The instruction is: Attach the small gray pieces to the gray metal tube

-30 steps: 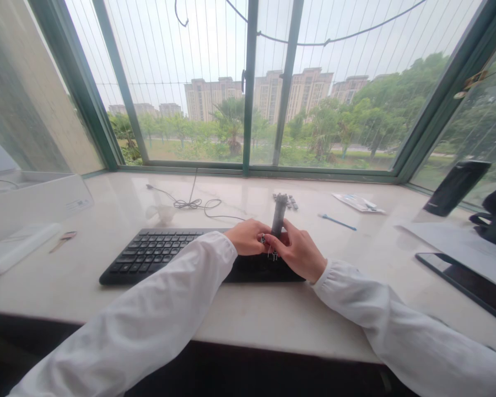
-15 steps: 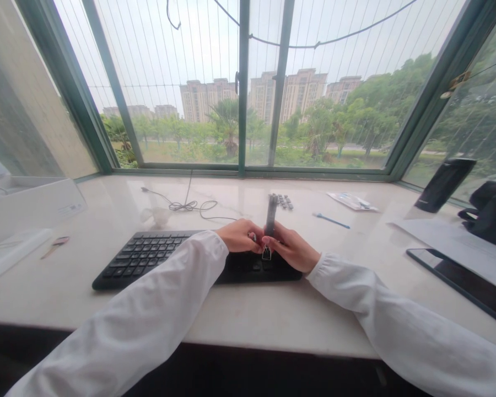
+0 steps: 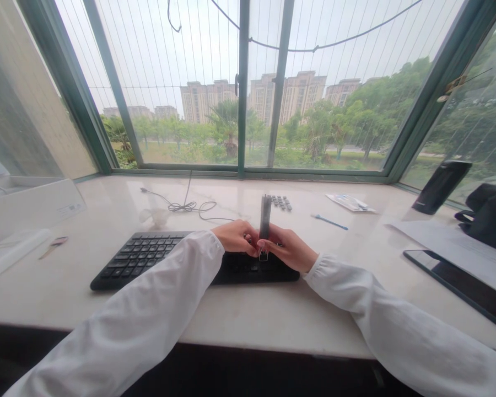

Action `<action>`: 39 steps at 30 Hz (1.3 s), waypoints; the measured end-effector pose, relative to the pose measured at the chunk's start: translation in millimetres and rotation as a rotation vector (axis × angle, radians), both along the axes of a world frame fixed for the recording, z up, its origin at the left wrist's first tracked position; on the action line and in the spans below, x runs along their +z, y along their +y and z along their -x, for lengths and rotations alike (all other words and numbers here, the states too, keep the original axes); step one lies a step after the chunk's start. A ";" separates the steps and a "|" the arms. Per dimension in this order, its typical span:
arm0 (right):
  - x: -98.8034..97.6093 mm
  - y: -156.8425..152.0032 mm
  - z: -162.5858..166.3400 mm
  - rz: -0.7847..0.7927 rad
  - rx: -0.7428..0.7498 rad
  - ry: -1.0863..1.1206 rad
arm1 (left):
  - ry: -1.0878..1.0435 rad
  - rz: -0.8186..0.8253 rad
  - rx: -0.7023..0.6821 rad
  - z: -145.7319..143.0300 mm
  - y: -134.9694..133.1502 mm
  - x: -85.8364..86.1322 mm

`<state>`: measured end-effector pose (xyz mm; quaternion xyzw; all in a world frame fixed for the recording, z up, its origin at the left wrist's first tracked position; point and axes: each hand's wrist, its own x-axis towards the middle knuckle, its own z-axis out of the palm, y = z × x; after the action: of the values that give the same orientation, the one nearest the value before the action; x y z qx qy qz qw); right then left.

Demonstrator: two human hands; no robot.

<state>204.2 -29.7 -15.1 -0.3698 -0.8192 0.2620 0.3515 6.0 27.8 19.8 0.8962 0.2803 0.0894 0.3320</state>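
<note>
A black keyboard (image 3: 128, 262) lies on the pale countertop, its right part bare of several keycaps and partly hidden under my hands. My right hand (image 3: 288, 248) is closed around a keycap puller (image 3: 265, 216), which stands nearly upright with its dark handle up and its wire loop down at the keyboard's keys. Beside it, my left hand (image 3: 237, 237) has its fingers curled together against the puller's lower part; what they pinch, if anything, is hidden. Behind the puller, several loose keycaps (image 3: 281, 203) sit in rows on the counter.
A coiled cable (image 3: 186, 207) and a crumpled clear wrapper (image 3: 155, 219) lie behind the keyboard. To the right are a blue brush-like stick (image 3: 330, 222), a small plastic packet (image 3: 349, 203), a phone (image 3: 458, 286) and a dark upright case (image 3: 442, 187). A white box (image 3: 37, 204) stands left.
The puller has tipped more upright and shifted slightly left with my right hand. My left hand stays close to its base, with fingers drawn a little more together.
</note>
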 end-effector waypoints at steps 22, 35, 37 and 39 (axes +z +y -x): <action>2.2 -6.4 -1.8 -0.182 0.023 -0.113 | -0.030 -0.119 -0.077 2.8 -0.8 -4.1; -1.3 -6.1 -4.6 -0.247 -0.020 -0.139 | 0.022 -0.224 -0.204 5.7 -4.9 8.0; -4.1 -5.5 -5.5 -0.269 -0.015 -0.144 | 0.085 -0.239 -0.184 4.4 -9.2 5.6; -7.2 -5.3 -6.1 -0.291 -0.016 -0.146 | 0.164 -0.255 -0.162 2.7 -12.5 1.3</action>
<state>210.3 -35.1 -22.3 -0.3394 -0.8689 0.1101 0.3429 3.3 15.3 21.1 0.9549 0.2199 0.0238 0.1980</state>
